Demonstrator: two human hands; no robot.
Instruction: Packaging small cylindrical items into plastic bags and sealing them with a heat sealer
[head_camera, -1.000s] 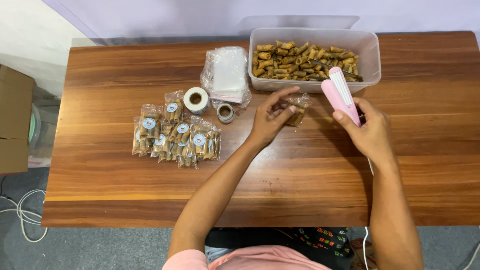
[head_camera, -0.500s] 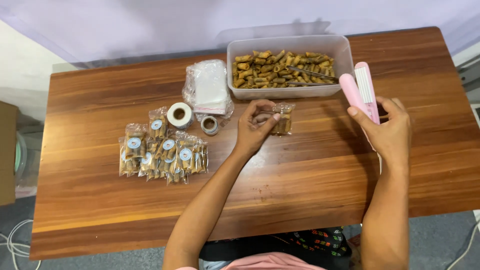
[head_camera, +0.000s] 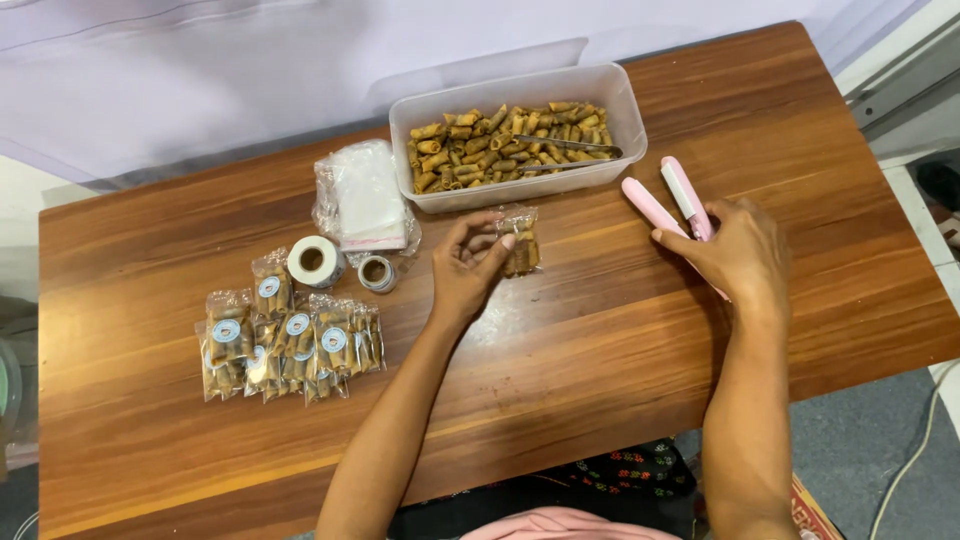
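**Ana:** Snack bag (head_camera: 520, 240), the small clear one, sits just below the middle of the frame's upper half, touching the wooden table (head_camera: 600, 380). The left hand (head_camera: 468, 265) pinches its left edge between thumb and fingertips, probably to keep the open mouth flat and steady.

**Ben:** And the other hand?

**Ana:** The right hand (head_camera: 735, 255) is curled over the handle of a pink heat sealer (head_camera: 668, 205), right of centre. The sealer's two arms stand apart in a narrow V pointing toward the upper left, so the tool looks ready to take a bag edge, though it is apart from the bag now.

**Ben:** What feeds the bag?

**Ana:** A clear plastic tub (head_camera: 612, 95) at top centre, full of short brown rolled snacks, with metal tongs (head_camera: 565, 150) lying on them. It is just above the bag, within easy reach.

**Ben:** Packages and labels?

**Ana:** Left of the tub, a stack of empty clear bags (head_camera: 362, 195). Below it, a white sticker roll (head_camera: 315, 260) and a smaller grey roll (head_camera: 377, 272), side by side. In the left middle lies a cluster of filled packets (head_camera: 285, 345), overlapping, each bearing a round white-and-blue sticker near its top; the print is too small to make out.
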